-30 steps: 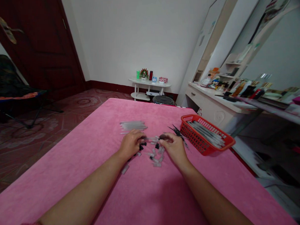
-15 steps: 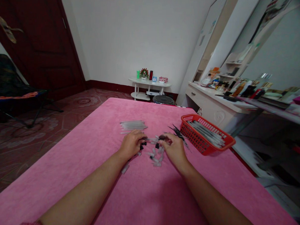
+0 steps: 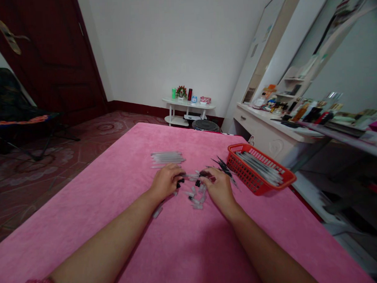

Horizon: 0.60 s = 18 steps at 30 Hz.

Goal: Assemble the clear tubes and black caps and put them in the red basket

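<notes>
My left hand (image 3: 167,180) is closed, its fingertips round one end of a clear pen barrel (image 3: 190,176) that points toward the other hand. Opposite it, my right hand (image 3: 219,184) is pinched on a small black pen part (image 3: 203,173), partly covered by the fingers. Small black pieces (image 3: 198,183) lie just below the fingertips. Several translucent pen caps (image 3: 197,206) are scattered on the cloth between the hands. Beyond my left hand, clear pen barrels (image 3: 167,157) lie side by side in a row. Thin black-tipped refills (image 3: 224,166) are heaped beside my right hand.
A red plastic basket (image 3: 261,188) holding more pale barrels stands on the right of the pink cloth-covered table (image 3: 124,181). One loose translucent piece (image 3: 158,211) lies near my left forearm. Past the table are a small white stand (image 3: 187,103) and a cluttered dresser (image 3: 268,130).
</notes>
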Each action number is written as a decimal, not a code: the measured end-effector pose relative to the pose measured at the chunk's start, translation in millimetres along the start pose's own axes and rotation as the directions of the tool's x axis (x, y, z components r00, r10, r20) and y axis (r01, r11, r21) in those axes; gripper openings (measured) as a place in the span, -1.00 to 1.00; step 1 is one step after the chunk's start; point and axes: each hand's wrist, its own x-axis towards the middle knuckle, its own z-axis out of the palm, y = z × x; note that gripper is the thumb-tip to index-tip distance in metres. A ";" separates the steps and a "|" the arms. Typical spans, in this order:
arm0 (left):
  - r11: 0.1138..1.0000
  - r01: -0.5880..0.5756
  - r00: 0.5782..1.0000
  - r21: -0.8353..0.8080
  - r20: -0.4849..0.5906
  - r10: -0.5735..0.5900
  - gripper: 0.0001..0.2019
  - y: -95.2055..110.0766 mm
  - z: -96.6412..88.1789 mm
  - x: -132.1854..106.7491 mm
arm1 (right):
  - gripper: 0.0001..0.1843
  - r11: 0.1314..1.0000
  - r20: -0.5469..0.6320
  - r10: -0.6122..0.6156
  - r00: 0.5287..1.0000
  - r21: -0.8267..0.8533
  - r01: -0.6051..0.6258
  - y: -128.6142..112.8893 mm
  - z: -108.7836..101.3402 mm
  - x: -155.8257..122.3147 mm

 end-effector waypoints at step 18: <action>1.000 -0.016 1.000 -0.003 0.011 0.016 -0.83 8.4 -2.7 -0.8 | -0.57 0.976 0.109 0.067 0.992 -0.216 -0.042 -5.8 -3.3 -3.8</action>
